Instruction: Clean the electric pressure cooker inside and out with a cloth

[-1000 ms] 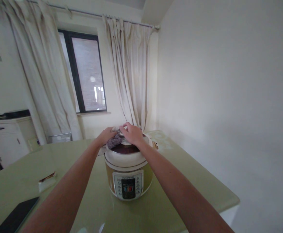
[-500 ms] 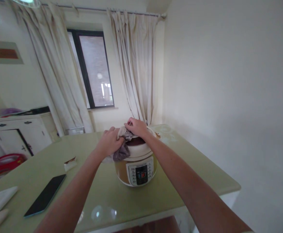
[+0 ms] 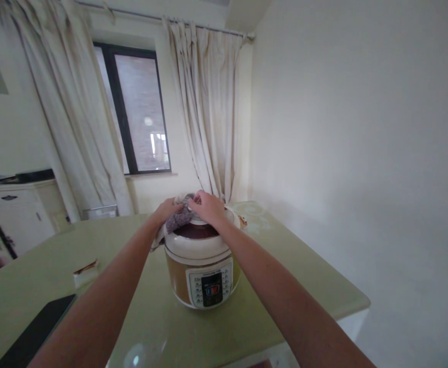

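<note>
A cream and gold electric pressure cooker (image 3: 203, 266) stands on the pale green table (image 3: 293, 266), its control panel facing me. My left hand (image 3: 167, 210) presses a grey-purple cloth (image 3: 178, 219) against the far left of the cooker's lid. My right hand (image 3: 207, 206) rests on top of the lid over its handle, fingers curled around it and touching the cloth. The lid's dark centre shows just in front of both hands.
A black phone (image 3: 36, 332) lies at the table's near left, with a small white packet (image 3: 86, 273) beyond it. A white cabinet (image 3: 9, 220) stands at the left. Curtains (image 3: 208, 112) and a window (image 3: 137, 110) are behind the table. A bare wall runs along the right.
My left hand has moved the cloth from the lid's left edge back up onto its top. The view has shifted, so the cooker sits slightly further left and lower.
</note>
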`<state>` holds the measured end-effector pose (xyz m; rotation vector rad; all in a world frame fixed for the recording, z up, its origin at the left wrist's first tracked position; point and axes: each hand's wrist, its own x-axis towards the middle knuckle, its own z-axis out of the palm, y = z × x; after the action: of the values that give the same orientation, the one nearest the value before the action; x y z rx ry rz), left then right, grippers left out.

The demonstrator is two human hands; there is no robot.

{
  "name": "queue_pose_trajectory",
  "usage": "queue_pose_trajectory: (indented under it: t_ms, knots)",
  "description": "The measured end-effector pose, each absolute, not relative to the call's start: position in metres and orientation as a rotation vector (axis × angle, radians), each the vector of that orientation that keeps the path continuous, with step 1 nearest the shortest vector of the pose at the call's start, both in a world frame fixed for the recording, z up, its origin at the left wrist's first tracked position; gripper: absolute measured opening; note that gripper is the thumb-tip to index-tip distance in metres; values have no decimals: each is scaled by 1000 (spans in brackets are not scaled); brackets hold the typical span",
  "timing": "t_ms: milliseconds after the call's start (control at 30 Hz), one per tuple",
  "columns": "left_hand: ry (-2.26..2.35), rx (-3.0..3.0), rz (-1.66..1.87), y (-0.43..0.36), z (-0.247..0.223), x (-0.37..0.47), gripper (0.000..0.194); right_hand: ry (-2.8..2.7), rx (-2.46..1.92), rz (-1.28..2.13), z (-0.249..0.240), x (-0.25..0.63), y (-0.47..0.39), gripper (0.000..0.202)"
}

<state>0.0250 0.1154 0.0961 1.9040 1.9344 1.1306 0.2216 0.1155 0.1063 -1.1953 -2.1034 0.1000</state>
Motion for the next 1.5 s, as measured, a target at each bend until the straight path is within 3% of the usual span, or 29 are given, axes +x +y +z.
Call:
queue_pose_trajectory:
  t_ms: [133,333,433,867,1067,1200,1333,1500]
  knots:
    - [1963,1965,1226,84,87,29,37,-2103,-1219,118,107,221,117,33]
    - [1977,2280,1311,3,72,62,22,-2109,-1248,142,107,220,119,33]
    - [1991,2398,1369,-21,61,80,28,-2126,-1232,118,108,221,117,34]
    - [1990,1801,1304,71,85,37,45,-2110,-1245,69,106,222,116,39]
    - [2129,2023,1618,12,37,65,39,-2095,-1236,101,104,221,117,39]
    - [2105,2329,1898,-30,-2,104,46,-2149,-1213,137,109,222,121,41]
    - [1961,2816,1679,-36,0,148,55,-2411,-1139,225,122,227,132,48]
    - [1798,3141,1122,2,25,209,49,-2588,-953,425,132,235,148,35]
